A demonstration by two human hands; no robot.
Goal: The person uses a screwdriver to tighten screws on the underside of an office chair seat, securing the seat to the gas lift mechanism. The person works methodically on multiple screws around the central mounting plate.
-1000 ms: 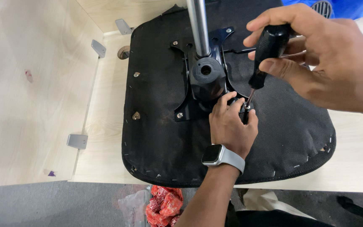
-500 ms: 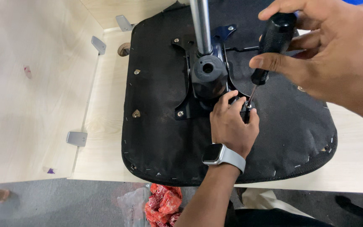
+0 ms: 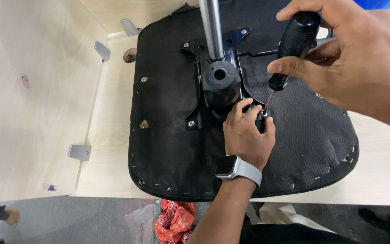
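Furniture-assembly workshop setting: upturned office-chair seat (image 3: 231, 149) with black mounting plate (image 3: 217, 90) and chrome gas-lift column (image 3: 211, 27), laid on light plywood panels (image 3: 28, 113) joined by metal corner brackets (image 3: 79, 152); grey carpet floor (image 3: 77, 221) below.

screwdriver tip (image 3: 264, 110) hid by left hand (image 3: 248, 135) | chrome post (image 3: 211, 27) cut off top

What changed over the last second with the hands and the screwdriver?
The right hand shifted its grip on the black screwdriver: a second ago the fingers wrapped the handle's side, now the palm covers its top, with the handle more upright. The left hand stayed at the tip, by the corner of the black metal plate. The upturned seat and chrome post did not move.
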